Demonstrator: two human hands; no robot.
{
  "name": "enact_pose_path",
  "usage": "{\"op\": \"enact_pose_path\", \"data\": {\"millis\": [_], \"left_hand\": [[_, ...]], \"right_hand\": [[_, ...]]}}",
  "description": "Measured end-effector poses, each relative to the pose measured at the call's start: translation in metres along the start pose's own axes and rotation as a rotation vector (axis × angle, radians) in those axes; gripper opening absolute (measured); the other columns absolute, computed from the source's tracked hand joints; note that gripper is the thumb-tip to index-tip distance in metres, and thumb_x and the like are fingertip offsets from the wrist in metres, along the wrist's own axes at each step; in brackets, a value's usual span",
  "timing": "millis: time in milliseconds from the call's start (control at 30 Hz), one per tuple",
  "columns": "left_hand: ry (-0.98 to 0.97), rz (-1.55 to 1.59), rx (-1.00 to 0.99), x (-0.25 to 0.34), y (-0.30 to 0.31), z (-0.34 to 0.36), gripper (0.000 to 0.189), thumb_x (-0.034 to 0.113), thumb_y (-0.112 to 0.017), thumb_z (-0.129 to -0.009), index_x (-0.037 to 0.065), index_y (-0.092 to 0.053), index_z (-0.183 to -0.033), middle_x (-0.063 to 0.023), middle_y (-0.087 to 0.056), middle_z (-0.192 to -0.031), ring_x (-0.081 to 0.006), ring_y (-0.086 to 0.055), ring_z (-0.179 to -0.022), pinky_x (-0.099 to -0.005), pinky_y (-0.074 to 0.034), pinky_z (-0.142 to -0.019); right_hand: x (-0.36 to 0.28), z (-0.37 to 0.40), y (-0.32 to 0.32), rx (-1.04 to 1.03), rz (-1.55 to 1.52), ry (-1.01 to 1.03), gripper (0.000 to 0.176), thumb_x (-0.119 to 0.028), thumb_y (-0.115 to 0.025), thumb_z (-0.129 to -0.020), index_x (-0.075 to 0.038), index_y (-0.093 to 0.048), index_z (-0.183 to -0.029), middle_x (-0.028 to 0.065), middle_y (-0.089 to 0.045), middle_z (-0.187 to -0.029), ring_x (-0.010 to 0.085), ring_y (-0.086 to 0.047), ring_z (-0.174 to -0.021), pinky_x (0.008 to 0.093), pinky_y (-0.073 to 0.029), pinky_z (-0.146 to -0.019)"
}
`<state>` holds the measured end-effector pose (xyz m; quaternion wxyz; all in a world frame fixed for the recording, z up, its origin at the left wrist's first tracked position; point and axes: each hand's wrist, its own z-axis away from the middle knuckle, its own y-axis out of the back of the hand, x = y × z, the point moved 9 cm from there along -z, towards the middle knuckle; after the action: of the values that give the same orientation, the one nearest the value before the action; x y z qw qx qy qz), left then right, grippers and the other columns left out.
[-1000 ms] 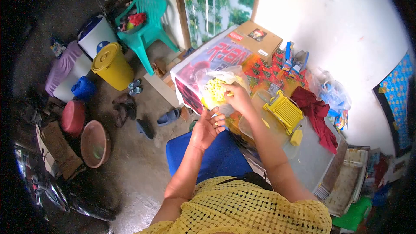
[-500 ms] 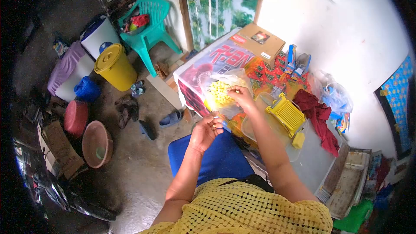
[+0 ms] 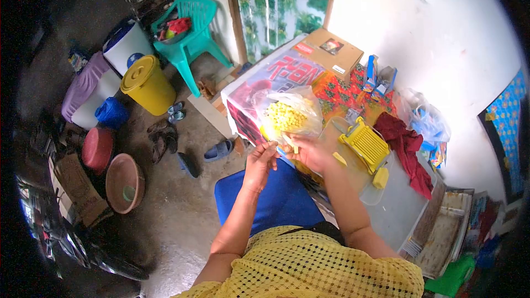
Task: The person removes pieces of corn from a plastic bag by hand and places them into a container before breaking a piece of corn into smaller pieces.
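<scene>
"What's being worked on?"

"A small, pale yellow strip, slim and matte, just below the middle of the frame. The right hand pinches it between thumb and fingers."

"And the left hand?"

"Right beside it, thumb and fingertips drawn together. I can't tell whether anything is between them."

"What's just beyond?"

"A crinkled, clear plastic bag at the centre of the frame, with a heap of small, bright yellow chunks in it. Right of centre is a yellow plastic slicer with a ribbed face."

"Any writing?"

"Big red letters, seemingly RYAN, on the glossy printed table cover, above the bag. The brown cardboard box at upper centre has a red label and a white sticker, both too small to read. At lower left, another brown cardboard box has dark print I can't read."
</scene>
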<state>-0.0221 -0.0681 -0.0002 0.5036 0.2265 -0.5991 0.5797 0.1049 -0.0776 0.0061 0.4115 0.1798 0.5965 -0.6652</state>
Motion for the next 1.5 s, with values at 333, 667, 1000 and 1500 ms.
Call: {"op": "enact_pose_path", "data": {"millis": [333,667,1000,1500], "left_hand": [[0.001,-0.070,-0.094,0.015,-0.026,0.015,0.021,0.023,-0.063,-0.089,0.003,-0.061,-0.094,-0.0020,-0.059,-0.073,-0.0070,-0.049,-0.055,-0.0208,-0.040,-0.049],[0.059,0.139,-0.177,0.016,-0.034,0.025,0.015,0.019,-0.063,-0.089,0.004,-0.061,-0.087,-0.0020,-0.061,-0.074,-0.0069,-0.050,-0.054,-0.0211,-0.041,-0.049],[0.057,0.128,-0.117,0.010,-0.029,0.024,0.014,0.017,-0.063,-0.089,0.004,-0.061,-0.083,-0.0028,-0.061,-0.070,-0.0068,-0.048,-0.050,-0.0214,-0.040,-0.046],[0.143,0.226,-0.114,0.010,-0.029,0.024,0.016,0.018,-0.060,-0.090,0.003,-0.062,-0.085,-0.0030,-0.060,-0.070,-0.0082,-0.047,-0.051,-0.0228,-0.039,-0.046]], "right_hand": [[-0.010,0.030,-0.006,0.043,0.325,0.197,0.023,-0.013,-0.059,-0.090,-0.001,-0.058,-0.110,0.0056,-0.062,-0.098,0.0119,-0.059,-0.084,0.0260,-0.051,-0.071],[-0.006,0.043,-0.023,-0.013,0.134,0.070,0.021,-0.017,-0.061,-0.089,-0.003,-0.061,-0.104,0.0043,-0.063,-0.092,0.0112,-0.060,-0.081,0.0249,-0.051,-0.068],[-0.012,0.048,-0.026,0.066,0.234,0.207,0.023,-0.013,-0.061,-0.089,-0.001,-0.059,-0.109,0.0050,-0.062,-0.093,0.0121,-0.060,-0.083,0.0257,-0.051,-0.069],[-0.005,0.041,-0.014,0.048,0.026,0.133,0.025,-0.006,-0.060,-0.088,0.001,-0.057,-0.111,0.0086,-0.063,-0.103,0.0173,-0.063,-0.092,0.0273,-0.054,-0.077]]}}
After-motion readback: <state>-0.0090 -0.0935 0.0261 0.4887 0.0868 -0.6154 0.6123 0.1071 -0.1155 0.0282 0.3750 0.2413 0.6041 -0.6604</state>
